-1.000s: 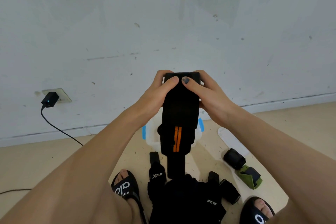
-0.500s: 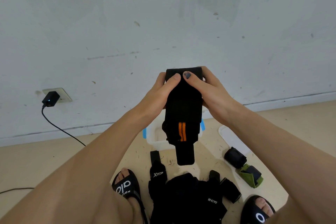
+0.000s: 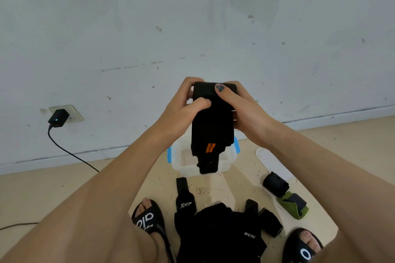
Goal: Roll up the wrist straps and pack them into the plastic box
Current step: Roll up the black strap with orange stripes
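Okay, strap in hand: you hold a black wrist strap (image 3: 210, 126) up in front of you, above the plastic box (image 3: 182, 165), its free end hanging down in front of the box.
Strap look: black fabric, two short orange bars near the lower part, top end rolled into a thick wad between your hands.
Left hand (image 3: 181, 111): fingers curled round the left side of the roll, thumb pressed across the front.
Right hand (image 3: 245, 111): thumb with dark nail polish lies on top of the roll, fingers wrapped behind it; grip is closed on the strap.
Box: translucent, blue clips on both sides, open, sits on the floor (image 3: 32, 194) by the wall (image 3: 192, 28).
Lid (image 3: 270, 161): white, flat on the floor right of the box.
Pile of straps (image 3: 220, 228): black, unrolled, between your sandals (image 3: 149, 220), white logos showing.
Rolled strap (image 3: 275, 183): black, on the floor at right, touching a green strap (image 3: 296, 207).
Charger (image 3: 58, 118): plugged into the wall socket, cable trails to the floor.
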The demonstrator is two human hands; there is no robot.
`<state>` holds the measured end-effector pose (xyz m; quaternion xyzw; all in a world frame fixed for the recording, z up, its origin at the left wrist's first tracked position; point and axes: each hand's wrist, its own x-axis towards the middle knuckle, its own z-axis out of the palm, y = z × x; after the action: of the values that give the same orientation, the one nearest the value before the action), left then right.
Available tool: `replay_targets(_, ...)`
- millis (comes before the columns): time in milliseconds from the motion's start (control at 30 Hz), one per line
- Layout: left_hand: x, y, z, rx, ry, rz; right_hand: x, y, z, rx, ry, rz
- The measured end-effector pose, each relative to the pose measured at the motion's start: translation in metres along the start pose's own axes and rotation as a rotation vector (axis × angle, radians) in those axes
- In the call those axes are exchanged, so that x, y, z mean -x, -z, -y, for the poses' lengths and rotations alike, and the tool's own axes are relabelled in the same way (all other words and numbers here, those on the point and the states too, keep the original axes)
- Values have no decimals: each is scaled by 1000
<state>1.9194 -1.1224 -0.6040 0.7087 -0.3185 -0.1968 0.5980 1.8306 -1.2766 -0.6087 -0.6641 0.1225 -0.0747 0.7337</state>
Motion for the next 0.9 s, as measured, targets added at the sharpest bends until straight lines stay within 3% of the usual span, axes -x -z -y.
replay_targets(167, -3, -1, 5, 147, 115, 37, -1, 0, -2, 9, 67, 7)
replay_targets(333, -3, 1, 2, 154, 92, -2, -2, 0, 0, 15, 92, 30)
replay_targets(500, 0, 6, -4, 66, 36, 17, 2, -1, 1, 9, -42, 62)
replay_targets(667, 2, 6, -4, 35, 34, 22, 1, -1, 2, 19, 26, -13)
replay_targets(900, -1, 2, -1, 111, 130, 59, 0, 0, 2, 21, 78, 5)
